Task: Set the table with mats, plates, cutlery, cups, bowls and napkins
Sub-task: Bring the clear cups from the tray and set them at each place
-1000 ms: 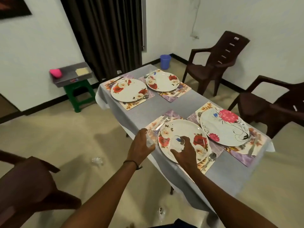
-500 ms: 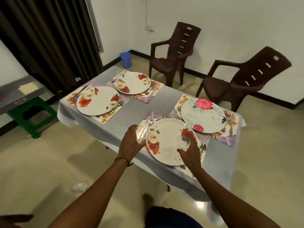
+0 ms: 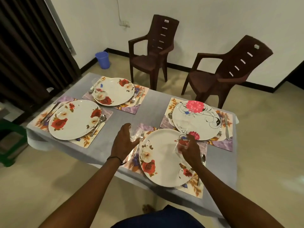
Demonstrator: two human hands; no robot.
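Observation:
A grey-clothed table [image 3: 153,112] carries four floral mats, each with a plate and cutlery. Nearest me is a white rose plate [image 3: 162,162] on its mat [image 3: 194,188]. My left hand [image 3: 124,142] grips a clear glass [image 3: 134,132] above the fork [image 3: 139,142] at that plate's left. My right hand [image 3: 189,150] holds a second clear glass [image 3: 181,143] over the plate's far right rim. A spoon [image 3: 203,159] lies to the right. A pink-flower plate [image 3: 195,119] sits beyond. Two rose plates, one near left [image 3: 74,119], one far [image 3: 113,91], lie to the left. A clear glass [image 3: 96,83] stands by the far one.
Two brown plastic chairs, one [image 3: 153,51] against the wall and one [image 3: 228,69] nearer, stand beyond the table. A blue bucket [image 3: 102,60] sits in the corner by the dark curtain [image 3: 32,46]. A green stool [image 3: 9,142] is at the left edge.
The view has swung right along the table. My right hand has carried its glass from the plate's middle toward its far right rim. My left hand keeps its glass by the fork.

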